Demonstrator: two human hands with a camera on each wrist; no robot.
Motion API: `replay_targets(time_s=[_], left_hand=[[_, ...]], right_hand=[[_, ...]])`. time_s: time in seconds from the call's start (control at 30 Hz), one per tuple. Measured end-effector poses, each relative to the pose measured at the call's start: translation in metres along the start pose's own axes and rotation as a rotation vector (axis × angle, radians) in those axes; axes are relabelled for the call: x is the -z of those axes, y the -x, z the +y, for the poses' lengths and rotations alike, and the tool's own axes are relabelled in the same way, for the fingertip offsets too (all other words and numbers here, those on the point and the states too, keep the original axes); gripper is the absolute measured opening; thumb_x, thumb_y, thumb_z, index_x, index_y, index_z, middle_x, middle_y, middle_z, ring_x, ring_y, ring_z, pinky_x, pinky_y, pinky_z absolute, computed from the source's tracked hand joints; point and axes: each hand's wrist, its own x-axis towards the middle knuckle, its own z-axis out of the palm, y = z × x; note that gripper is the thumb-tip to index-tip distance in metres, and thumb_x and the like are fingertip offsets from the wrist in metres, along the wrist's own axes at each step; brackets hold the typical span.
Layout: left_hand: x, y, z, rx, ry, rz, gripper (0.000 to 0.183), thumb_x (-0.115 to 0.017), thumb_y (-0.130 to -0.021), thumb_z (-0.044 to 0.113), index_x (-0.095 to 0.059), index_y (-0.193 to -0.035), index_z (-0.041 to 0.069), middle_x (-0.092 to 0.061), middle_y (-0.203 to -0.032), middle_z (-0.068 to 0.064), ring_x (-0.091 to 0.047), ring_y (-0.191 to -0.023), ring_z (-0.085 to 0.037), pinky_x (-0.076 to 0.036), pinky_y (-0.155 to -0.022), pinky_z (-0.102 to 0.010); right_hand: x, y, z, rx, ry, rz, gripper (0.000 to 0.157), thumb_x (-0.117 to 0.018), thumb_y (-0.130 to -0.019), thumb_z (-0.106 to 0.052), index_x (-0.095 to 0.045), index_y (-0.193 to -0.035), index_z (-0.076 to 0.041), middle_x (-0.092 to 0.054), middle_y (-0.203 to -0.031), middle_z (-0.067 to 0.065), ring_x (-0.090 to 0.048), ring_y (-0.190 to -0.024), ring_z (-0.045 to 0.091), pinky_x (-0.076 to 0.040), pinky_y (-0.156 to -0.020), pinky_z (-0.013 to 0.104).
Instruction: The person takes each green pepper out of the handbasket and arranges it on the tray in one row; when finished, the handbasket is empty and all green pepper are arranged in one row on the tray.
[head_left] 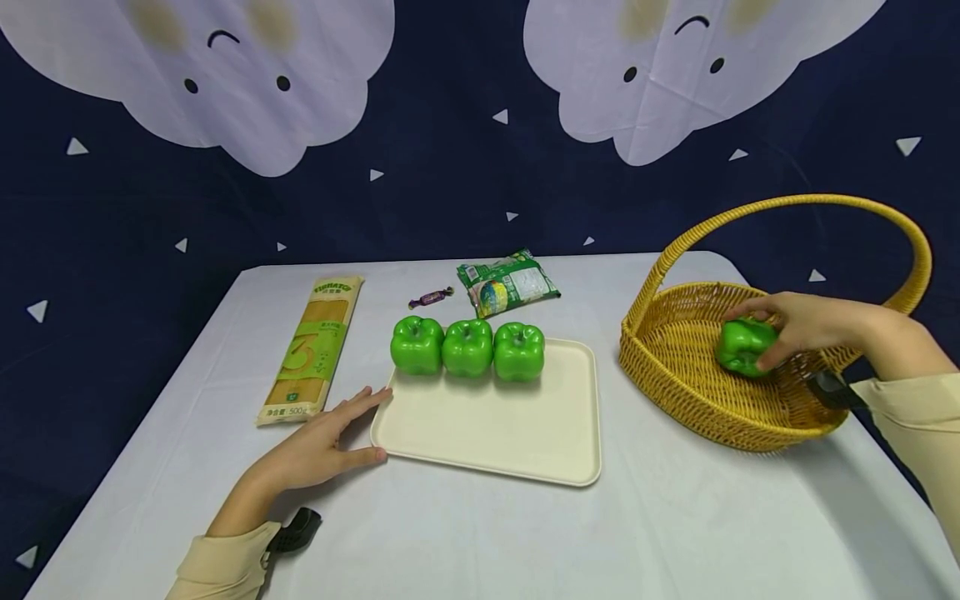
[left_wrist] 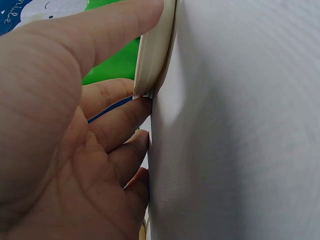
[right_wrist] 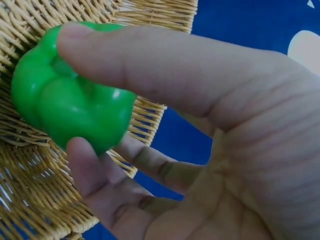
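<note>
Inside the wicker basket [head_left: 675,400], my right hand [head_left: 821,325] grips a green bell pepper [head_left: 738,346]. The right wrist view shows the thumb across the top of that bell pepper [right_wrist: 80,110] and fingertips against its side. My left hand [head_left: 322,442] rests on the table at the left edge of a cream tray [head_left: 495,433], its fingers spread. In the left wrist view the thumb and a finger touch the tray's rim [left_wrist: 152,60]. Along the tray's far edge sit three more green bell peppers [head_left: 468,348] in a row.
A pack of dry noodles [head_left: 311,350] lies left of the tray. Behind the peppers are a purple wrapped candy [head_left: 431,297] and a green snack bag [head_left: 510,283]. The basket's tall handle [head_left: 795,200] arches over its opening. A dark patterned cloth [head_left: 450,208] hangs behind the table.
</note>
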Motion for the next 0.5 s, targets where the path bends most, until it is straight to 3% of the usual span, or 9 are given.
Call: replay_targets(time_s=[0.27, 0.5], left_hand=[[0.001, 0.0, 0.001, -0.002, -0.007, 0.001, 0.086, -0.076, -0.095, 0.058, -0.041, -0.167, 0.028, -0.029, -0.173, -0.028, -0.028, -0.156, -0.062, -0.024, -0.124, -0.08], [0.001, 0.0, 0.001, -0.004, 0.001, 0.002, 0.085, -0.077, -0.095, 0.057, -0.042, -0.166, 0.026, -0.03, -0.173, -0.028, -0.027, -0.158, -0.059, -0.024, -0.125, -0.078]], right_hand=[[-0.006, 0.0, 0.0, -0.004, -0.058, -0.016, 0.089, -0.091, -0.078, 0.0, -0.045, -0.154, 0.007, -0.049, -0.137, 0.044, -0.064, -0.115, 0.048, -0.063, -0.087, 0.049], [-0.011, 0.0, -0.002, -0.001, -0.055, 0.012, 0.09, -0.093, -0.077, -0.001, -0.045, -0.154, 0.005, -0.05, -0.134, 0.041, -0.065, -0.112, 0.044, -0.062, -0.087, 0.048]])
